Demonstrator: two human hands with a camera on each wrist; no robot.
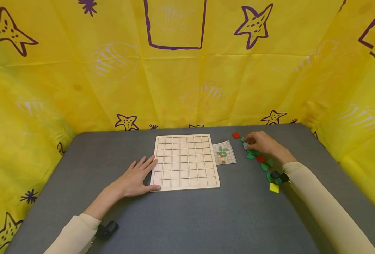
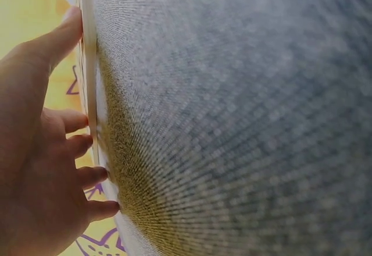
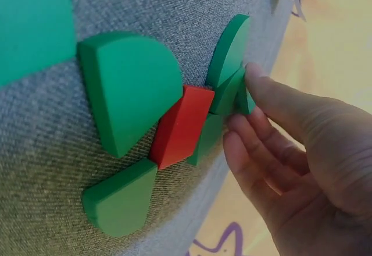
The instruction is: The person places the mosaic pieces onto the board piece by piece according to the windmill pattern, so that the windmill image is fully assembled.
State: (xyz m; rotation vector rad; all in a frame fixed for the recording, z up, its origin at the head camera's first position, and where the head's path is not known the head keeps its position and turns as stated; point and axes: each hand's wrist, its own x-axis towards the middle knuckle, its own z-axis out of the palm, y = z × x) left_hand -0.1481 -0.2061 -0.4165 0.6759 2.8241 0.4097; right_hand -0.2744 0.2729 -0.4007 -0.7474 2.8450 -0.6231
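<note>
A pale wooden grid board (image 1: 185,162) lies on the grey table, its square cells bare. My left hand (image 1: 135,180) rests at the board's left edge with fingers spread; thumb and fingertips touch the rim, as the left wrist view also shows. To the right, my right hand (image 1: 263,143) pinches a small green piece (image 3: 246,99) between thumb and fingers, over a loose row of flat pieces. Near it lie a red piece (image 3: 183,128), a rounded green piece (image 3: 131,81) and other green ones. The held piece's full shape is partly hidden by the fingers.
A pattern card (image 1: 232,158) showing a green and brown plant on a grid touches the board's right side. A red square (image 1: 236,135) lies at the row's far end, a yellow square (image 1: 274,187) at its near end. Yellow patterned cloth (image 1: 174,77) hangs behind the table.
</note>
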